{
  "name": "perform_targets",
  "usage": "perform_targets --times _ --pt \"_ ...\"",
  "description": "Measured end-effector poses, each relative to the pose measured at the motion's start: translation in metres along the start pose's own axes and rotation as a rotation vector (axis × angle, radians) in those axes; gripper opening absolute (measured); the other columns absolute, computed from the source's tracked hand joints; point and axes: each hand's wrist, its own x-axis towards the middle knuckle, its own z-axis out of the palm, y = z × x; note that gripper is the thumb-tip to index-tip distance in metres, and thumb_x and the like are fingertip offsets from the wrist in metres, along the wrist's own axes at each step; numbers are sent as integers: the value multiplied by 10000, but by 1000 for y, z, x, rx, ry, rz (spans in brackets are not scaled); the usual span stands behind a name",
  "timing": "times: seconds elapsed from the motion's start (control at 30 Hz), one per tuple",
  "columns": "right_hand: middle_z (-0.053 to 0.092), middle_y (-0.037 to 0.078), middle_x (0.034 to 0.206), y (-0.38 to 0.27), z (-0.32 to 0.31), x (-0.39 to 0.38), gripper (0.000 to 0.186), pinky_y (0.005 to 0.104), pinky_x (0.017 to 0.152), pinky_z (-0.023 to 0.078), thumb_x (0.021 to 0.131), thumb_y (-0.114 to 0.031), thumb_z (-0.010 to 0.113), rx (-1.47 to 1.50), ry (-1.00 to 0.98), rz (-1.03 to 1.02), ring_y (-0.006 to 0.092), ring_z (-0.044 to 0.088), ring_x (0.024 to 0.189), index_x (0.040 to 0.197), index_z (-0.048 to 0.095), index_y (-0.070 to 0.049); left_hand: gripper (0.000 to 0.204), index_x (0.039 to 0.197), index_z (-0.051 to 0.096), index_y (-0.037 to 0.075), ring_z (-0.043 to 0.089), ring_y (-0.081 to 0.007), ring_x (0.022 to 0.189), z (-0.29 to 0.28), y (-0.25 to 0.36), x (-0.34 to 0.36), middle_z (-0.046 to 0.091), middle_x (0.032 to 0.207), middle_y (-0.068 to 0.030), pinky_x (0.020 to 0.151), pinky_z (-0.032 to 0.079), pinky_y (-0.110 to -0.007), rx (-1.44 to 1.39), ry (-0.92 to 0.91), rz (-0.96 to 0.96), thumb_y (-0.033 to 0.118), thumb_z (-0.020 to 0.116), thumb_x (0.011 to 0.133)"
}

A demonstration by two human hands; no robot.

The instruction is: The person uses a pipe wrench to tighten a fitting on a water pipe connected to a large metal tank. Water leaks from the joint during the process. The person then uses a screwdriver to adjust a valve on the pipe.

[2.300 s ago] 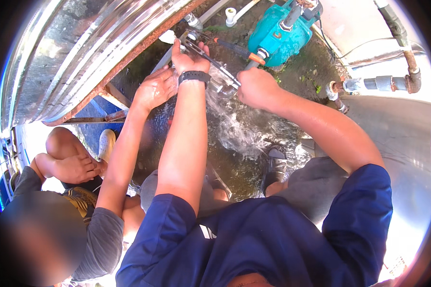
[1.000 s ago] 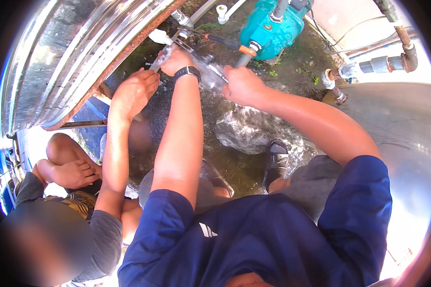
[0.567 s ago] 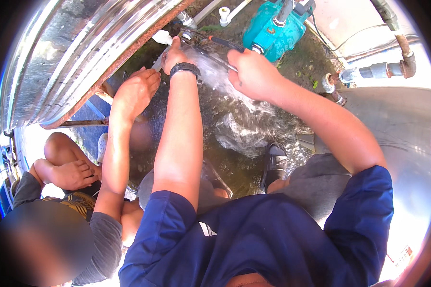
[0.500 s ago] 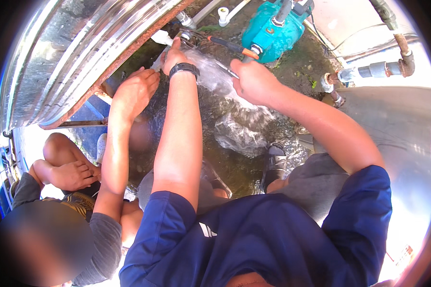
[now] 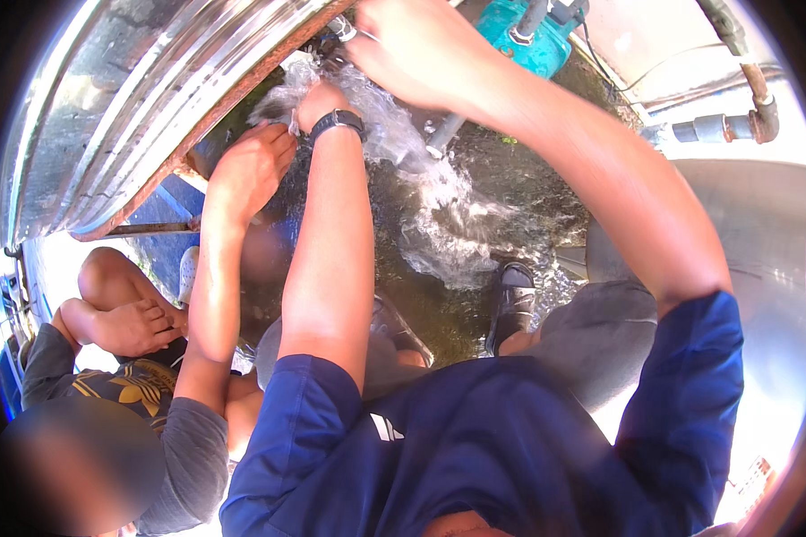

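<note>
Water gushes around my left hand, which wears a black wristband and reaches under the rusty metal edge. Spray and the hand itself hide its fingers. My right hand is curled at the top of the view, beside a pale pipe fitting; what it holds is hidden. Below it, a short grey pipe sticks out over the stream of water. A co-worker's hand hovers just left of mine, its fingers bent.
A teal pump stands at the far right of the stream, partly behind my forearm. Grey pipes with an elbow run along the right. A large shiny metal surface is at my right. The co-worker crouches at left.
My right hand has moved up and left to the fitting; the tool with orange and black handles no longer shows. My left hand has shifted slightly down, and water now sprays up around it.
</note>
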Motion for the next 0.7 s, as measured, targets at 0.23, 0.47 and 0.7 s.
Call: perform_targets --times 0.23,0.47,0.7 --pt "673 353 795 -2 12 21 214 536 770 580 799 -102 626 71 187 181 499 706 822 801 718 92 344 900 758 -6 713 -360 938 2 -3 -6 756 1010 -201 804 539 -458 1006 88 489 312 631 867" --pt "711 203 743 30 17 -49 251 416 648 616 885 -132 579 168 -385 281 284 733 649 741 616 71 571 1222 684 -8 562 -315 1257 -26 13 -17 699 1229 -203 1092 407 -412 980 174 496 451 626 887" --pt "742 192 823 38 42 -70 296 383 610 637 915 -130 547 704 -587 933 259 737 643 816 708 98 688 1306 561 -122 537 -331 1320 -36 26 -4 625 1365 -235 1101 422 -428 989 141 384 436 588 905"
